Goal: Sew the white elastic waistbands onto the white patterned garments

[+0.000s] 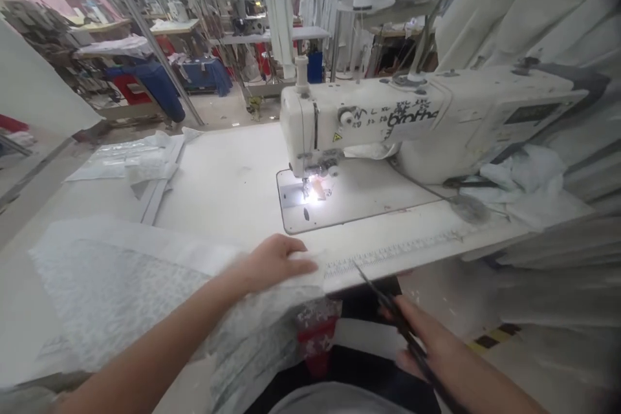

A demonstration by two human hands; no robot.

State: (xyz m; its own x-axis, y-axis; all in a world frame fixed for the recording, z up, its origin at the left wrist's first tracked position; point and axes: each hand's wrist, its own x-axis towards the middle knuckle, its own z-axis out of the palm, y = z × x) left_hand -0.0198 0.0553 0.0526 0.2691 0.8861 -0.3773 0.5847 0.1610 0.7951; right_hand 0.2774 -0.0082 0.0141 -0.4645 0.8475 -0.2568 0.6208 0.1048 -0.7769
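Note:
My left hand (272, 263) lies on the edge of a white patterned fabric piece (121, 291) spread over the near left of the sewing table (233, 181), fingers curled down onto the cloth. My right hand (427, 339) is below the table's front edge, closed around dark scissors (383, 301) whose blades point up toward the table edge. A white industrial sewing machine (412, 123) stands behind, its needle area (310, 187) lit by a small lamp.
More white cloth and clear plastic (130, 158) lie at the far left of the table. Crumpled white fabric (524, 178) sits by the machine's right end. A ruler strip (398, 252) runs along the table's front edge. Other workstations stand in the background.

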